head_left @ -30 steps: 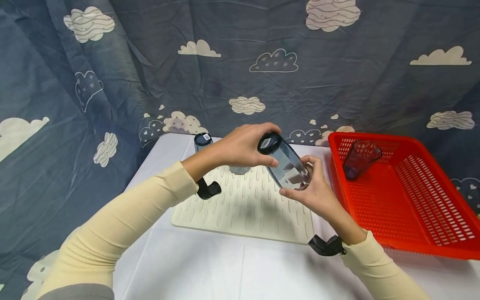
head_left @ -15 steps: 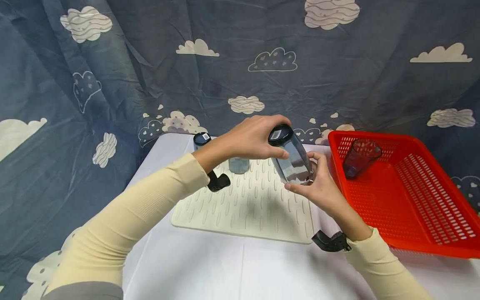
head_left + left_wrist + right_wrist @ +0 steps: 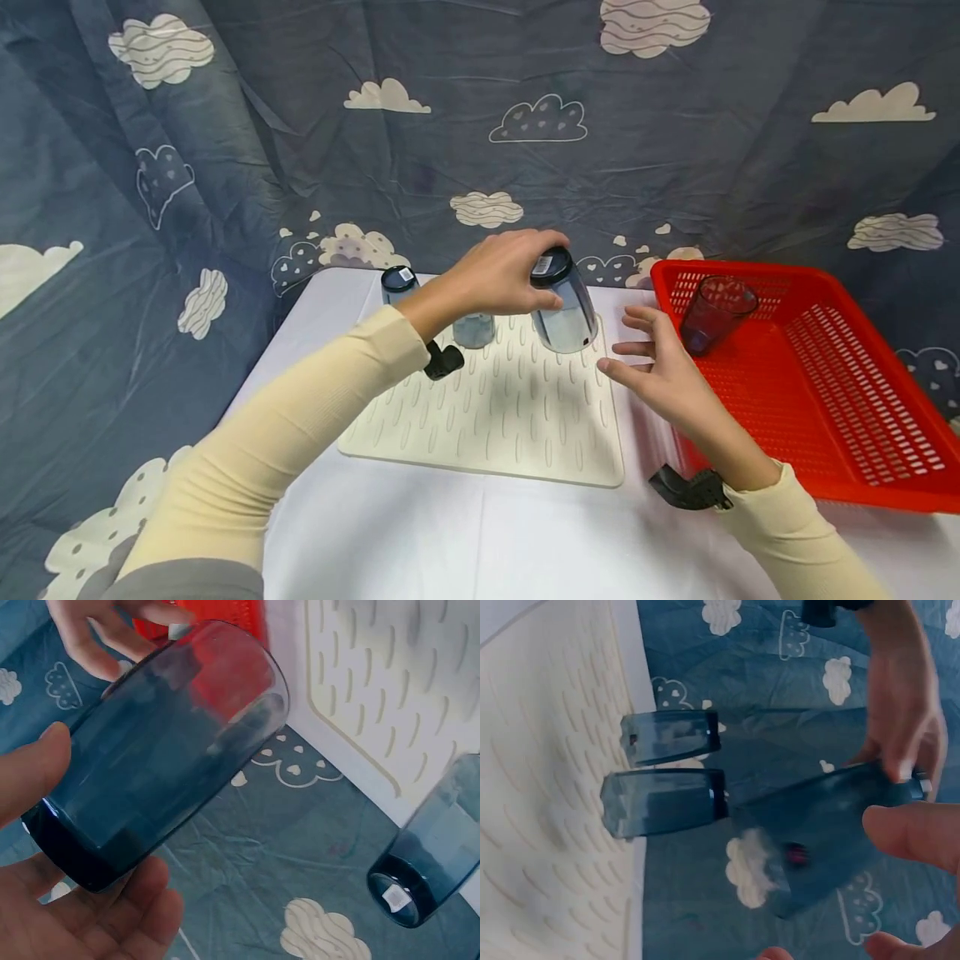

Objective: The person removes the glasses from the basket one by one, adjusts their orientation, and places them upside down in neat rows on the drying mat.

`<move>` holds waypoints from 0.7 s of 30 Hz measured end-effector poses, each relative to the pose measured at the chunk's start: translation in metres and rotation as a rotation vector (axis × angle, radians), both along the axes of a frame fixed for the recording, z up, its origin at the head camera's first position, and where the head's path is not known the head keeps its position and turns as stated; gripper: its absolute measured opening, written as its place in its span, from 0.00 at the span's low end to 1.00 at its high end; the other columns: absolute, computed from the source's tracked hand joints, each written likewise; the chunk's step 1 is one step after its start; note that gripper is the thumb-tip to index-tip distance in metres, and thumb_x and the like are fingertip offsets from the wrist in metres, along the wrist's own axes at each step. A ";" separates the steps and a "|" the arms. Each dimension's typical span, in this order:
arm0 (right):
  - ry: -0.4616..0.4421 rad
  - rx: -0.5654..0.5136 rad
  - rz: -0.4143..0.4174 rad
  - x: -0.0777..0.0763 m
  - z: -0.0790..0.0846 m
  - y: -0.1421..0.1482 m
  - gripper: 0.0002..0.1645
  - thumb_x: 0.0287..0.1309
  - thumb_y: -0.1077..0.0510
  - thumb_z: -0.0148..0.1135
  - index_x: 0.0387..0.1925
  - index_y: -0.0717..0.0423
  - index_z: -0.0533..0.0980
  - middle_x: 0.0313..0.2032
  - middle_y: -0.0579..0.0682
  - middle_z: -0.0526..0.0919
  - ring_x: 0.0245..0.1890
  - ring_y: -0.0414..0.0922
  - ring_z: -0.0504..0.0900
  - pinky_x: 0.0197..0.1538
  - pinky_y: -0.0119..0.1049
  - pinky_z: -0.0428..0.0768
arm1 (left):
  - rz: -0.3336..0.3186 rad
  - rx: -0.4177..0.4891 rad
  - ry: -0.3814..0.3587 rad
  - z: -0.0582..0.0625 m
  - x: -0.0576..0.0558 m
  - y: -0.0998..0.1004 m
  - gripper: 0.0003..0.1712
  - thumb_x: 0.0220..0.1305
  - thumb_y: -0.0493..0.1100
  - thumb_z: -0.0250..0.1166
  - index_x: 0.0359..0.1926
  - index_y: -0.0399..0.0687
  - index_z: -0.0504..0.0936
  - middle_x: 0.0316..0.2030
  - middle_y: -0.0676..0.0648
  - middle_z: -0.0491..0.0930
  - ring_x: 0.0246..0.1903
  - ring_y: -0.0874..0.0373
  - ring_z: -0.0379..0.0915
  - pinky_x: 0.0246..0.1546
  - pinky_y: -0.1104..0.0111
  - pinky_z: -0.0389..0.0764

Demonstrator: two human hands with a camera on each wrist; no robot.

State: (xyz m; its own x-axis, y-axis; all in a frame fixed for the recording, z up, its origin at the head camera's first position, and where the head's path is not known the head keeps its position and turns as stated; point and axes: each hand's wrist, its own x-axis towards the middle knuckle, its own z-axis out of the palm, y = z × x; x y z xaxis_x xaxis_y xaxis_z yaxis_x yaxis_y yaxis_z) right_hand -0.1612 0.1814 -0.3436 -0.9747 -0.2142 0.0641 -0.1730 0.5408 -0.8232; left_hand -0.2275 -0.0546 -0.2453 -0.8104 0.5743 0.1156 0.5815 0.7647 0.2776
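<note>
My left hand (image 3: pixel 510 275) grips a blue drinking glass (image 3: pixel 567 317) near its dark, labelled base. The glass is upside down and slightly tilted, mouth downward, over the back right of a cream ribbed mat (image 3: pixel 487 417). To its right my right hand (image 3: pixel 663 367) is apart from the glass, fingers spread and holding nothing. Two more blue glasses stand upside down on the mat, seen whole in the right wrist view: one glass (image 3: pixel 671 737) beside another glass (image 3: pixel 664 802). In the head view, my left arm partly hides both.
A red plastic basket (image 3: pixel 795 450) stands at the right of the white-covered table (image 3: pixel 390 525). Inside it, a darker-looking glass (image 3: pixel 716 317) leans in the back left corner. A blue cloth curtain (image 3: pixel 420 175) with cloud prints hangs right behind the table.
My right hand has let go of the glass's mouth end and drawn back to the right. The glass, still in my left hand, has turned more upright.
</note>
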 end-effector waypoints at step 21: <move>0.141 0.203 -0.001 0.003 0.043 0.045 0.51 0.58 0.57 0.71 0.75 0.58 0.51 0.67 0.65 0.63 0.60 0.65 0.72 0.48 0.23 0.82 | 0.176 0.140 -0.120 -0.055 -0.032 0.000 0.39 0.61 0.52 0.70 0.70 0.51 0.66 0.53 0.46 0.73 0.47 0.55 0.70 0.50 0.59 0.75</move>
